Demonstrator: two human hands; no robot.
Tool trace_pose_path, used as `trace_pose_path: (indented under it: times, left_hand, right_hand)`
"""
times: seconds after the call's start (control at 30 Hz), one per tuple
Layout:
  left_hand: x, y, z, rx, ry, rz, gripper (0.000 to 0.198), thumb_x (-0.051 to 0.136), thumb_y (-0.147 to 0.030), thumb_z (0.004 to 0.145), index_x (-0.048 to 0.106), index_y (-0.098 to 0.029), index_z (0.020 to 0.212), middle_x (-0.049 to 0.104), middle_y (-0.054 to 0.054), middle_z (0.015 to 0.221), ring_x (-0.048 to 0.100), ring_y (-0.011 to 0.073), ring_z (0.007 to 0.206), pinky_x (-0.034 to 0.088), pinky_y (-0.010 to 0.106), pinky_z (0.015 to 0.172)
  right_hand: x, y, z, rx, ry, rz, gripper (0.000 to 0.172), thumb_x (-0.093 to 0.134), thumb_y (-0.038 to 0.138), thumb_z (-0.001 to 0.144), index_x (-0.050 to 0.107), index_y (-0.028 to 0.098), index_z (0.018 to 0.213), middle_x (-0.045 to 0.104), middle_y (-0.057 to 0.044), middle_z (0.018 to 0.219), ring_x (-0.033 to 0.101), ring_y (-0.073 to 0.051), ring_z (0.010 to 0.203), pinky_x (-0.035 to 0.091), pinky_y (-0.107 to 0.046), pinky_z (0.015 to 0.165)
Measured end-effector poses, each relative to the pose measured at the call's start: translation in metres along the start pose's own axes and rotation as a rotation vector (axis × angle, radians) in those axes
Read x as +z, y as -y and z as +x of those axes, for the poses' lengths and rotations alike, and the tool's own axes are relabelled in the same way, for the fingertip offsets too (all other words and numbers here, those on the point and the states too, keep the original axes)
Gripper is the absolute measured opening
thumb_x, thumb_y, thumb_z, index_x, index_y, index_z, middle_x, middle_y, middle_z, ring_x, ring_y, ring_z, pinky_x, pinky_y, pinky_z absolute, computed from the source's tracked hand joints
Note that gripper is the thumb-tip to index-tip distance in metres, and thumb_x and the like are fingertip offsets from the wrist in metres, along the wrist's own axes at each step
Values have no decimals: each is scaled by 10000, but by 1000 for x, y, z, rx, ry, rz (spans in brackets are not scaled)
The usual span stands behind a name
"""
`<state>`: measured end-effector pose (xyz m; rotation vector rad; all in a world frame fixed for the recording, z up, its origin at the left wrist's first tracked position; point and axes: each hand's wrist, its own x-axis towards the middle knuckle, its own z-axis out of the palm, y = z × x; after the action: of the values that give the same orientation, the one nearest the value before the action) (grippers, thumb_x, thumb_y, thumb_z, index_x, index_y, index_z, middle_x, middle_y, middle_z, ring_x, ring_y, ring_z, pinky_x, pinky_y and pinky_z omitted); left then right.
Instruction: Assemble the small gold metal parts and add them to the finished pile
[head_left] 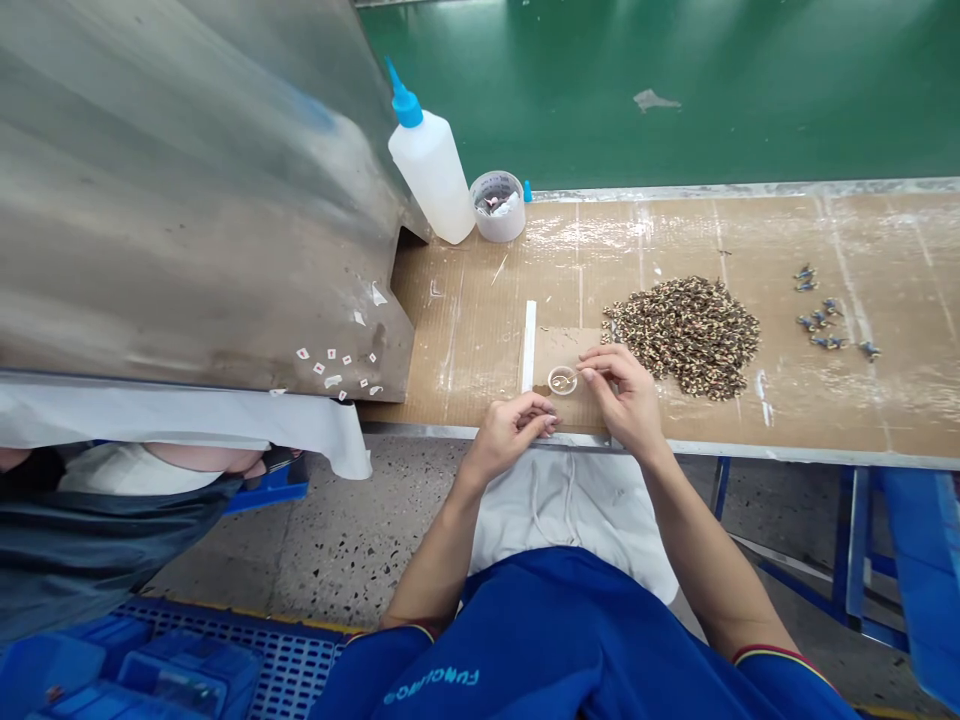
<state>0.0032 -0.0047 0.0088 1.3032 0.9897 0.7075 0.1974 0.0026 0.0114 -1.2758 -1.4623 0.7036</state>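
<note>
A small round clear dish (552, 389) with a little clear, shiny content sits on the cardboard-covered bench between my hands. My right hand (626, 398) is at the dish's right rim, thumb and fingers pinched together; what they hold is too small to make out. Just left of and below the dish, my left hand (510, 432) rests near the bench edge with its fingers curled together, and anything in them is hidden. A large pile of small brass-and-dark metal parts (686, 335) lies beyond my right hand. A white strip (529, 345) lies upright in view, left of the dish.
A white squeeze bottle (433, 175) with a blue nozzle stands beside a tape roll (501, 222) holding scraps. Several blue-tipped parts (827, 342) lie at the right. A metal housing (202, 220) borders the left, a green surface (675, 90) the back. Another person's sleeve (97, 540) shows at lower left.
</note>
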Motion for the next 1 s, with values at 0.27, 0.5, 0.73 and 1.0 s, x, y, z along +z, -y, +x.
trace_pose_path:
  times: [0.27, 0.5, 0.73, 1.0]
  left_hand:
    - [0, -2, 2, 2, 17, 29, 223, 664, -375, 888, 676, -154, 913, 764, 69, 827, 733, 153, 688, 621, 244, 667]
    - [1, -1, 3, 38, 20, 53, 224, 649, -368, 889, 668, -145, 902, 725, 45, 806, 706, 126, 660, 598, 213, 629]
    - [1, -1, 3, 52, 25, 67, 207, 638, -351, 893, 658, -145, 900, 707, 36, 793, 700, 122, 656, 588, 207, 620]
    - [0, 0, 2, 56, 40, 88, 186, 623, -321, 906, 661, -140, 921, 723, 45, 815, 702, 123, 667, 585, 208, 629]
  right_hand:
    - [-1, 15, -25, 49, -48, 38, 194, 575, 377, 982, 694, 243, 906, 744, -43, 817, 700, -200, 753, 555, -325, 677]
    - [1, 21, -25, -79, 20, -79, 156, 554, 248, 982, 669, 230, 878, 755, -32, 826, 711, -178, 763, 551, -293, 693]
    - [3, 20, -25, -76, 69, -109, 149, 552, 232, 979, 669, 232, 886, 749, -31, 819, 705, -183, 739, 532, -293, 664]
    - [1, 22, -22, -130, 117, -136, 160, 527, 219, 983, 659, 231, 895, 747, -37, 827, 708, -182, 759, 542, -295, 686]
